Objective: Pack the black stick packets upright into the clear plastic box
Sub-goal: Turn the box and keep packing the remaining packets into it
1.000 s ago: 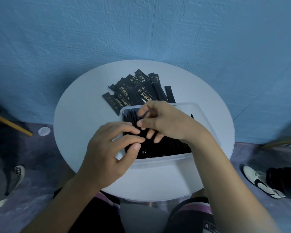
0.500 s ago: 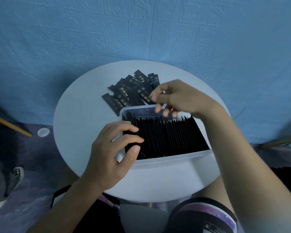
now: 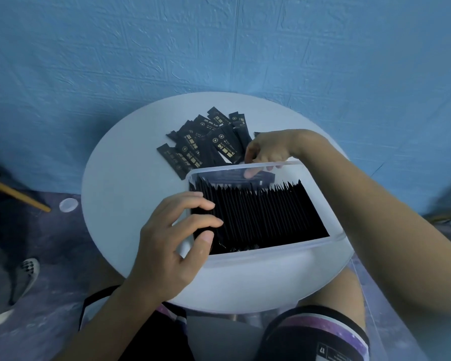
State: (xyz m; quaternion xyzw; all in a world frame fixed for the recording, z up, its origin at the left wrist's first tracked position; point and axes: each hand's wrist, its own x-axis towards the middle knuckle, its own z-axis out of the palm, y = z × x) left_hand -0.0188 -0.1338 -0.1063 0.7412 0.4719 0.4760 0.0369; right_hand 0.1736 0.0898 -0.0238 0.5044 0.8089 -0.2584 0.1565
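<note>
On the round desk (image 3: 120, 204), clear box (image 3: 271, 259) — packed row (image 3: 266, 212) of black packets upright inside, loose packets (image 3: 206, 147) just beyond. Judged light, thin, slick, bendy: pinch near the top edge. Grip of left hand (image 3: 172, 238) curls round the row's left end; grip of right hand (image 3: 268, 149) at the loose packets — cannot tell whether pinching.

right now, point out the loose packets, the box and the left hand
packets (image 3: 209, 148): head view, middle of the loose pile
box (image 3: 271, 257): head view, near wall
left hand (image 3: 166, 244): head view, back of hand
</note>
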